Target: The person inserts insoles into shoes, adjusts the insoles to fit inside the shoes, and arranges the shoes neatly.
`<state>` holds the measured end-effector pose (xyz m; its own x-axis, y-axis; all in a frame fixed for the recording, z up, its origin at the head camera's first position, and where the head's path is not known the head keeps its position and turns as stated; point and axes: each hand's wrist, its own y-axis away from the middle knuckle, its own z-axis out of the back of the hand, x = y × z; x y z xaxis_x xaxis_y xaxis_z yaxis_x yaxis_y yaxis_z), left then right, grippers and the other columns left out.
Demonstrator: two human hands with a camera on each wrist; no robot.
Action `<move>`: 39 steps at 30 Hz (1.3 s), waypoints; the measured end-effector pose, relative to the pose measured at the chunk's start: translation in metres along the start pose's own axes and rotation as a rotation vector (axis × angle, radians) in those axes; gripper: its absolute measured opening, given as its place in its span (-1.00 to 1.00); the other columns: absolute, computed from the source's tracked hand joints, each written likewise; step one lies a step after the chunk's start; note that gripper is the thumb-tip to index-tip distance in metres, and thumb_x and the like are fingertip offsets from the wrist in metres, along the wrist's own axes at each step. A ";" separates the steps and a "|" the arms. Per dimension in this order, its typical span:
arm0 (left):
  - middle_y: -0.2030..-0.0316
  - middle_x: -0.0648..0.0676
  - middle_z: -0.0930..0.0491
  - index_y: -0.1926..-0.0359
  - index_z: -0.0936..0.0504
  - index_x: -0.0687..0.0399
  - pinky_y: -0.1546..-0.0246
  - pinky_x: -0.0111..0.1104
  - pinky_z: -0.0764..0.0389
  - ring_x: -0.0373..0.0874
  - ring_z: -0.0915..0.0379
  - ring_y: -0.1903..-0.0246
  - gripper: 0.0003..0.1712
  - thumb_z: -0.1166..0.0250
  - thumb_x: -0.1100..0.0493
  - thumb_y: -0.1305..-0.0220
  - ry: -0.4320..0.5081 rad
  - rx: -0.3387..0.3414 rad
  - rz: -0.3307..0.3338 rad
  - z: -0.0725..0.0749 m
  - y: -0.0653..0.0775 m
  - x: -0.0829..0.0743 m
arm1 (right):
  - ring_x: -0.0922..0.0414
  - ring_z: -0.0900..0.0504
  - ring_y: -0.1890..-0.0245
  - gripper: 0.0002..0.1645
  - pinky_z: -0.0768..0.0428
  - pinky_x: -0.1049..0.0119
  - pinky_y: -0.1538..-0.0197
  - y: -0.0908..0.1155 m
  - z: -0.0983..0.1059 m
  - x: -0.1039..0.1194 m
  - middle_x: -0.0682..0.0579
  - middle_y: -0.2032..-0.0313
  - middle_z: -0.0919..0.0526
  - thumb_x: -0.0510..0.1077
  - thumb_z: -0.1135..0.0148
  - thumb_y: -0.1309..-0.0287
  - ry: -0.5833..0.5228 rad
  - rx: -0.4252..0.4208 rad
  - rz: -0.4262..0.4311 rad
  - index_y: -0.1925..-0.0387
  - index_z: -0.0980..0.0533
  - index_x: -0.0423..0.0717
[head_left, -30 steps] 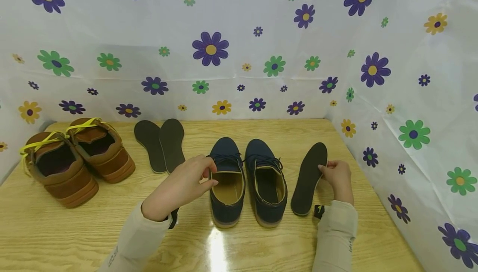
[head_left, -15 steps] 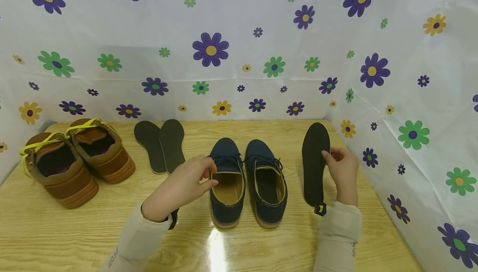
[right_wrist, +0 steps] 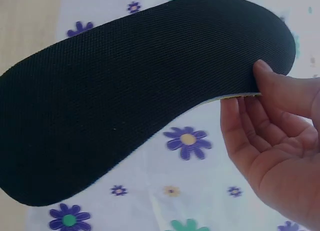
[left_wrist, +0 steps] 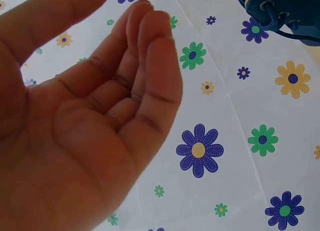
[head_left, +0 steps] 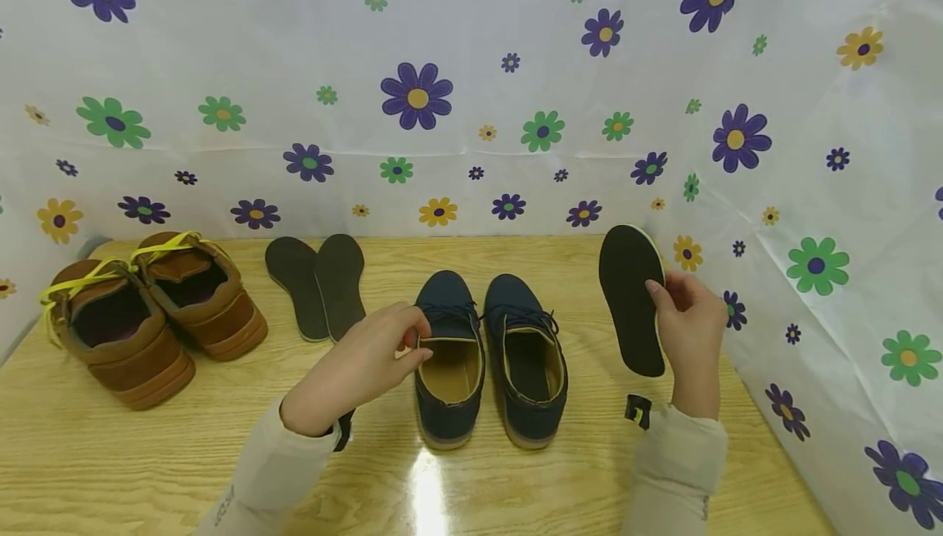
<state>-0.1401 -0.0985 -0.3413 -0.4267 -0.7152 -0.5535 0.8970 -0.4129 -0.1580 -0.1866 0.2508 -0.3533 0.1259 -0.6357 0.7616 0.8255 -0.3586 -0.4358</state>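
A black insole (head_left: 632, 300) is pinched along its right edge by my right hand (head_left: 688, 331), thumb on the dark face and fingers behind. The right wrist view shows the ribbed surface of this insole (right_wrist: 150, 86) and its thin pale edge. My left hand (head_left: 368, 356) hovers by the left navy shoe (head_left: 448, 421), its fingers loosely bent. In the left wrist view nothing lies in the left hand's palm (left_wrist: 90, 126). The left shoe's tan inside shows. Beside it stands the right navy shoe (head_left: 530, 425), with a dark insole (head_left: 527, 364) inside.
Two brown shoes (head_left: 125, 364) with yellow laces stand on the left of the wooden table (head_left: 147, 470). Two dark insoles (head_left: 298, 290) lie side by side behind my left hand, partly covered by it. A flowered white cloth (head_left: 471, 127) rises behind and at the right.
My right hand has lifted the insole up off the table, moving it away from the shoes and to the right, and turned it. The left hand has stayed nearly still.
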 end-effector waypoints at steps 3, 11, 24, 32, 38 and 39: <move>0.41 -0.04 -0.43 0.25 -0.59 0.15 0.38 -0.31 -0.43 -0.20 -0.32 0.42 -0.90 -0.34 0.27 -0.22 0.004 -0.030 -0.020 -0.001 -0.001 0.000 | 0.54 -0.44 0.40 -0.70 -0.40 0.65 0.23 0.003 0.001 0.008 -0.23 0.28 -0.68 -0.21 -0.29 -0.21 -0.035 -0.006 0.083 0.17 -0.63 -0.44; 0.37 -0.06 -0.48 0.27 -0.60 0.14 0.32 -0.31 -0.51 -0.19 -0.42 0.37 -0.90 -0.35 0.31 -0.20 0.009 -0.135 -0.119 -0.005 -0.003 0.001 | 0.37 -0.53 0.31 -0.81 -0.46 0.59 0.10 0.012 -0.002 0.030 -0.15 0.31 -0.67 -0.32 -0.29 -0.15 -0.123 0.019 0.380 0.23 -0.64 -0.42; 0.16 0.08 -0.57 0.07 -0.59 0.24 0.13 -0.25 -0.59 -0.10 -0.56 0.17 -0.72 -0.36 0.32 -0.18 0.089 -0.335 -0.326 -0.010 -0.006 -0.002 | 0.10 -0.62 0.36 -0.88 -0.52 0.48 0.19 0.029 -0.018 0.066 -0.04 0.34 -0.69 -0.42 -0.33 -0.03 -0.177 0.100 0.736 0.31 -0.66 -0.31; 0.11 0.07 -0.54 -0.06 -0.53 0.28 0.09 -0.35 -0.54 -0.15 -0.48 0.14 -0.52 -0.43 0.34 -0.09 0.129 -0.475 -0.527 -0.013 -0.011 -0.005 | 0.17 -0.54 0.40 -0.81 -0.47 0.45 0.40 0.042 -0.028 0.082 -0.01 0.35 -0.65 -0.48 -0.36 0.04 -0.193 0.159 0.865 0.34 -0.64 -0.26; 0.07 0.09 -0.56 -0.05 -0.55 0.28 0.07 -0.36 -0.52 -0.12 -0.49 0.11 -0.48 -0.45 0.41 -0.01 0.168 -0.521 -0.595 -0.013 -0.012 -0.010 | 0.15 -0.58 0.33 -0.80 -0.52 0.41 0.27 0.050 -0.033 0.091 0.00 0.32 -0.64 -0.49 -0.34 0.02 -0.184 0.222 0.917 0.30 -0.64 -0.27; 0.07 0.09 -0.56 -0.05 -0.55 0.29 0.08 -0.34 -0.53 -0.11 -0.50 0.10 -0.47 -0.46 0.42 0.00 0.170 -0.529 -0.605 -0.013 -0.012 -0.010 | 0.14 -0.59 0.31 -0.80 -0.54 0.40 0.23 0.051 -0.034 0.092 0.00 0.32 -0.65 -0.49 -0.34 0.02 -0.181 0.231 0.922 0.30 -0.64 -0.28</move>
<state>-0.1453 -0.0789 -0.3438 -0.8689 -0.3416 -0.3583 0.4713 -0.3491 -0.8099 -0.1518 0.1510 -0.3214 0.8454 -0.4779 0.2386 0.4452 0.3836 -0.8091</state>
